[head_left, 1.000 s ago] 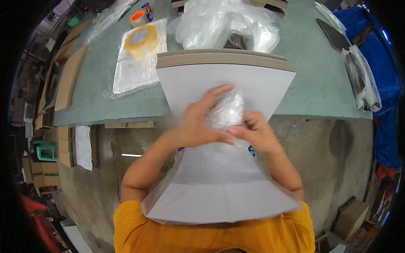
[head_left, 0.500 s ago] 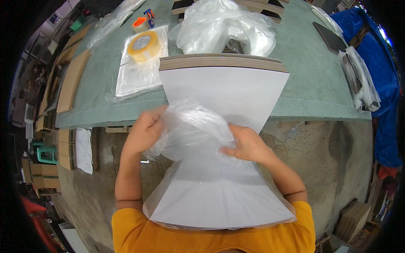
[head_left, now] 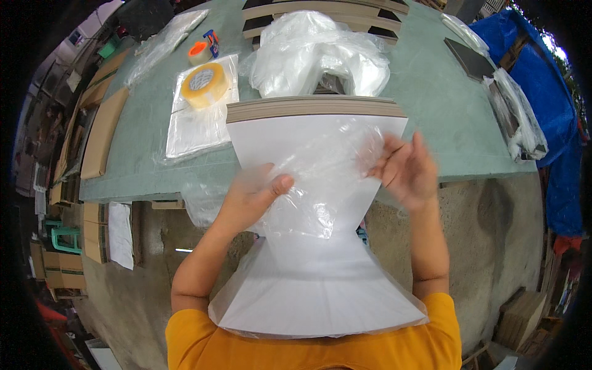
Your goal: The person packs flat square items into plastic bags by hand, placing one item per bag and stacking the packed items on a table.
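A stack of white-faced boards (head_left: 265,132) with grey-brown edges leans on the table's near edge. Clear plastic film (head_left: 317,209) lies crumpled over its white face. My left hand (head_left: 250,197) is closed on this plastic film, thumb on top, other fingers partly hidden. At the film's right edge, my right hand (head_left: 407,169) is raised with its fingers spread, slightly blurred; whether it touches the film is hard to tell. Nearer my body, a white sheet-like bundle (head_left: 314,296) flares out inside clear plastic and rests against my yellow shirt.
On the green table (head_left: 135,135), a roll of clear tape (head_left: 205,85) sits on flat plastic bags (head_left: 182,132), near a tape dispenser (head_left: 200,52). Bunched plastic (head_left: 302,49) lies behind the boards. Dark boards (head_left: 468,58) and a plastic-wrapped bundle (head_left: 515,117) are at right.
My right hand has moved up and right, its fingers now spread. The plastic film is spread wider over the boards. My left hand has shifted slightly right and down.
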A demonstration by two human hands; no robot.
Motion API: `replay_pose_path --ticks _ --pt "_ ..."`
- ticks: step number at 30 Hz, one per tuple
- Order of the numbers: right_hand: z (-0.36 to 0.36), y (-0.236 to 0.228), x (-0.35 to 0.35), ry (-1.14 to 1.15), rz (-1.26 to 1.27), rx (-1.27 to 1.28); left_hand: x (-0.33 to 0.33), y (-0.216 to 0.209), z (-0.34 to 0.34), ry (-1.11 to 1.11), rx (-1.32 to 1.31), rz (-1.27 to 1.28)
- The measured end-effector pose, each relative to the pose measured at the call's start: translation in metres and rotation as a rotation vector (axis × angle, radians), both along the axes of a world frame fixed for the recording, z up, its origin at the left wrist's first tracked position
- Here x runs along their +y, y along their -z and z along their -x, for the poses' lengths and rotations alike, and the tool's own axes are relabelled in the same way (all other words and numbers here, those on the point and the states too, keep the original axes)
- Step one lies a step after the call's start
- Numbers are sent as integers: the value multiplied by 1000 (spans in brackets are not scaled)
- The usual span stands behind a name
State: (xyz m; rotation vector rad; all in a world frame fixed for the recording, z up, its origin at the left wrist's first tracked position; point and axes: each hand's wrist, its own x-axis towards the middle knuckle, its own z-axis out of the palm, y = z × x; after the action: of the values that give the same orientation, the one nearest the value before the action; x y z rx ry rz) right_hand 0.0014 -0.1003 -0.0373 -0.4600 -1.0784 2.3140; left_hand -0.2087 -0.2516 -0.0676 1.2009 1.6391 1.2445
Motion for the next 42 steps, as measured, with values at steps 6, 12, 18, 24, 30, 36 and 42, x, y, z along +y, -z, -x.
replay_pose_path --ticks 6,12,18,24,30,36,42 --pt "17 31 -31 -117 -342 -233 6 0 -5 -164 -157 33" --pt "14 21 -26 -132 -355 -332 1 -31 -6 -390 355 -361" --pt "28 29 -35 -121 -47 -42 3 -40 -37 173 44 -31" --pt "-13 27 -20 -43 131 168 -37 -20 91 -578 313 -88" --pt "17 -30 -52 120 -662 79 -16 -19 -41 -25 338 -451" --pt "19 -36 -40 53 -682 -103 -10 -62 -36 224 -61 -155" --pt "23 3 -45 -737 -902 11 3 -40 -14 239 -220 -200"
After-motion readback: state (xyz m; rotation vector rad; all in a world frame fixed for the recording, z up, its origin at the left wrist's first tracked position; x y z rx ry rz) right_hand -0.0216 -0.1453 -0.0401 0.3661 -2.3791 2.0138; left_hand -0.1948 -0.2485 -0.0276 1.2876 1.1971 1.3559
